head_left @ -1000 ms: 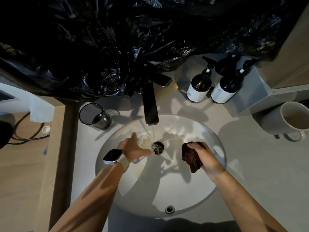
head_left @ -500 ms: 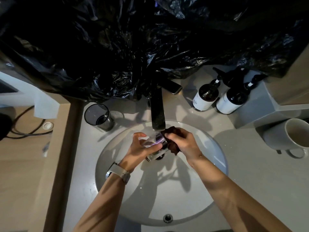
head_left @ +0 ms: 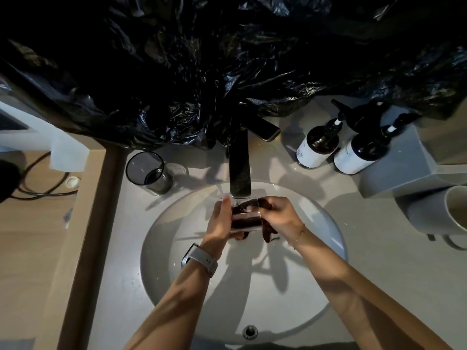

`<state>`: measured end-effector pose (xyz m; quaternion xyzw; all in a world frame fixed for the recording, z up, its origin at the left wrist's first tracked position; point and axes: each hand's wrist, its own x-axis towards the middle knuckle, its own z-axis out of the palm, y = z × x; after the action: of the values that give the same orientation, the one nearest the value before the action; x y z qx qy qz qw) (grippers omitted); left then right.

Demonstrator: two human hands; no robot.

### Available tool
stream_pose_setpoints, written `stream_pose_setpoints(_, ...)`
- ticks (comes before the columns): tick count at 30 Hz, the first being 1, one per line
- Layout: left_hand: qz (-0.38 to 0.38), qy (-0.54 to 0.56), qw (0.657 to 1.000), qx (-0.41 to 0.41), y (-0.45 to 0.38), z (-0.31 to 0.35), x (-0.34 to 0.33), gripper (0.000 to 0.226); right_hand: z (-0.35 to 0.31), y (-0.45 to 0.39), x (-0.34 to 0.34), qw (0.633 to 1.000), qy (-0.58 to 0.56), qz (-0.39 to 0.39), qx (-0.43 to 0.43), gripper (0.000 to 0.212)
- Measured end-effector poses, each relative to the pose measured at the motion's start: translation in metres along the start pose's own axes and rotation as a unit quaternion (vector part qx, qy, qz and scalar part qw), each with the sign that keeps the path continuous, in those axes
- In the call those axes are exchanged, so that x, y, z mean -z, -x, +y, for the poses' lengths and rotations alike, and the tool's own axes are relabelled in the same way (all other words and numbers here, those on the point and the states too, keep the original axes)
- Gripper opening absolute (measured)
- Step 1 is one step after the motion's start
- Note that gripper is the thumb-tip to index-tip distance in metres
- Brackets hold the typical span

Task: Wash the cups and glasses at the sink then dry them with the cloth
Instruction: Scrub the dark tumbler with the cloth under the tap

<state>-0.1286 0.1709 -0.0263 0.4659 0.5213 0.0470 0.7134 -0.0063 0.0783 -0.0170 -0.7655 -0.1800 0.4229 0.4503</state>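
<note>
Over the white oval sink (head_left: 177,261), just under the black faucet (head_left: 239,170), my left hand (head_left: 220,223) grips a clear glass (head_left: 246,216) from its left side. A dark brown cloth (head_left: 243,218) is stuffed inside the glass, and its loose end hangs below my right hand (head_left: 280,217). That hand pinches the cloth at the glass's rim. A dark tinted glass (head_left: 147,173) stands on the counter left of the faucet. A white mug (head_left: 439,210) sits at the right edge.
Two dark pump bottles (head_left: 317,145) (head_left: 358,152) stand behind the sink on the right, beside a grey box (head_left: 409,168). Black plastic sheeting (head_left: 227,59) hangs over the back. A wooden surface (head_left: 32,236) with a cable (head_left: 43,183) lies to the left.
My right hand brought the cloth from the right of the basin to the glass and pushed it inside. My left hand raised the glass up under the faucet.
</note>
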Motion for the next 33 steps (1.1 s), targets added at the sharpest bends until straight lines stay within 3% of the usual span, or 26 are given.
stream_pose_setpoints(3,0.005,-0.066,0.993,-0.099,0.002,0.003,-0.002,0.044,-0.013,0.002,0.004,0.981,-0.138,-0.074,-0.112,0.02)
stream_pose_setpoints(7,-0.032,-0.086,0.985,-0.145,0.001,0.005,-0.001,0.052,-0.017,0.004,0.007,0.885,-0.366,-0.169,-0.232,0.022)
stream_pose_setpoints(9,-0.035,-0.073,0.99,-0.119,-0.003,0.008,0.002,0.048,-0.018,0.008,0.004,0.881,-0.37,-0.176,-0.235,0.023)
stream_pose_setpoints(13,-0.05,-0.081,0.995,-0.042,-0.005,0.015,0.005,0.042,-0.009,0.013,0.005,0.897,-0.35,-0.172,-0.206,0.052)
stream_pose_setpoints(16,-0.035,-0.08,0.996,-0.014,-0.008,0.015,0.01,0.045,-0.002,0.023,0.019,0.924,-0.338,-0.115,-0.136,0.033)
stream_pose_setpoints(19,-0.012,-0.023,1.0,0.016,-0.007,0.015,0.014,0.043,-0.004,0.036,0.028,0.969,-0.243,0.0,-0.044,0.02)
stream_pose_setpoints(22,0.009,0.011,0.999,0.047,-0.003,0.013,0.012,0.045,-0.003,0.044,0.026,0.996,-0.006,0.083,0.046,0.025)
stream_pose_setpoints(24,0.022,0.006,0.999,0.048,0.001,0.009,0.01,0.048,-0.002,0.046,0.024,0.974,0.201,0.079,0.077,0.036)
stream_pose_setpoints(26,0.03,-0.001,0.999,0.033,0.005,0.004,0.01,0.05,-0.007,0.046,0.024,0.914,0.394,0.042,0.086,0.037)
stream_pose_setpoints(28,0.032,0.004,0.999,0.019,0.009,-0.001,0.012,0.049,-0.008,0.043,0.025,0.856,0.505,0.031,0.105,0.041)
stream_pose_setpoints(29,0.031,0.006,0.999,0.017,0.011,-0.002,0.014,0.049,-0.01,0.041,0.027,0.854,0.508,0.035,0.105,0.044)
stream_pose_setpoints(31,0.03,0.005,0.999,0.014,0.014,-0.002,0.018,0.05,-0.013,0.035,0.03,0.921,0.377,0.045,0.081,0.033)
stream_pose_setpoints(33,0.037,0.007,0.999,0.014,0.017,0.0,0.021,0.048,-0.02,0.034,0.031,0.988,0.142,0.033,0.044,0.015)
